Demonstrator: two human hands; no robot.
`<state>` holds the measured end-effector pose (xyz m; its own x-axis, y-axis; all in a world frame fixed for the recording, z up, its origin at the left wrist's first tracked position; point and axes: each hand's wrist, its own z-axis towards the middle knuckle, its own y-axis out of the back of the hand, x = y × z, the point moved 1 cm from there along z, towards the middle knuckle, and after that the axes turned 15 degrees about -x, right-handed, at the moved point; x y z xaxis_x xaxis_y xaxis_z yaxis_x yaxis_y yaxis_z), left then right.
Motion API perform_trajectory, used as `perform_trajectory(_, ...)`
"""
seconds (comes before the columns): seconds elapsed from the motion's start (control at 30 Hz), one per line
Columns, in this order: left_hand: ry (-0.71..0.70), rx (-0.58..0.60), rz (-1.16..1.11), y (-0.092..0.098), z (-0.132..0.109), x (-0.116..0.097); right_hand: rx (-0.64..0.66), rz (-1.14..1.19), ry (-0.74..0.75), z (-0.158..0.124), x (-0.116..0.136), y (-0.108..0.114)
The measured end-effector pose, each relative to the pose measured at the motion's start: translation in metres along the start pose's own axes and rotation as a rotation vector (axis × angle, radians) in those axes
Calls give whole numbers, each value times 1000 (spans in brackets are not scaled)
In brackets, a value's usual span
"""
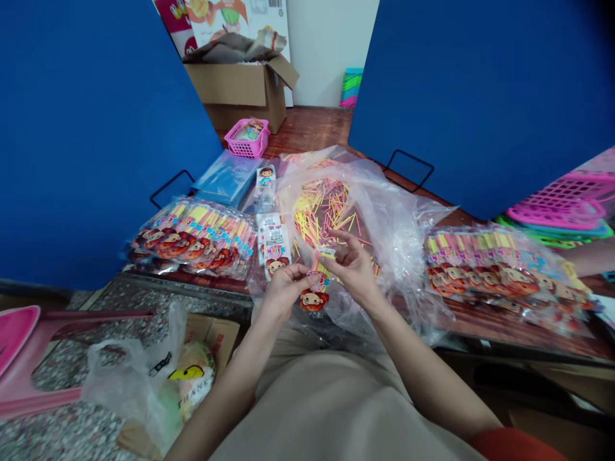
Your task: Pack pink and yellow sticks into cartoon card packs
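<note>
Between my hands is a small clear packet (314, 299) with a cartoon face printed at its lower end and yellow and pink sticks inside. My left hand (287, 288) pinches its left side. My right hand (354, 266) has thumb and finger closed at its upper end, the other fingers curled above. Just beyond lies a large clear plastic bag (384, 211), opened out, holding many loose thin yellow and pink sticks (321, 208). Left of it are printed packets (273, 246) in a short stack, with another printed packet (266, 182) farther back.
Piles of filled packets lie at left (196, 237) and right (494, 262). Behind stand a pink basket (247, 139), a blue plastic pack (225, 177) and a cardboard box (230, 86). Blue boards (96, 128) flank the table. Another person's arm (593, 256) reaches in at right, near pink baskets (562, 198).
</note>
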<state>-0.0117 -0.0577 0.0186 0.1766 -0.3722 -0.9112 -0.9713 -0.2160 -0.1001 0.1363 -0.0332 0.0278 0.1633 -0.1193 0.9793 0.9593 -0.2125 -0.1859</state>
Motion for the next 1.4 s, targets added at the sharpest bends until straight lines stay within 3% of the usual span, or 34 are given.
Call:
perform_trajectory(0.5,-37,14,-39,-1,1,6,6,2,-18,1,-1,0)
perform_trajectory(0.63,-23,11,-37,7,0,1,5,5,-42,-6,1,-2)
perform_trajectory(0.7,-74,-37,-40,22,2,-14,-9,52,-101,-7,-1,0)
perform_trajectory(0.77,-184,-155,-57,48,7,-39,-18,56,-151,-6,-7,4)
perform_trajectory(0.93,-540,-539,89,140,36,-118,33,-6,-236,-3,-24,10)
perform_trajectory(1.03,-590,-716,352,188,68,-148,87,-45,-245,-5,-31,7)
perform_trajectory(1.13,-476,-933,883,214,95,-152,119,-78,-222,-8,-36,3)
perform_trajectory(1.2,-395,-984,1151,221,105,-143,132,-102,-199,-9,-38,3)
perform_trajectory(1.4,-391,-948,1344,223,106,-123,122,-145,-184,-6,-50,12)
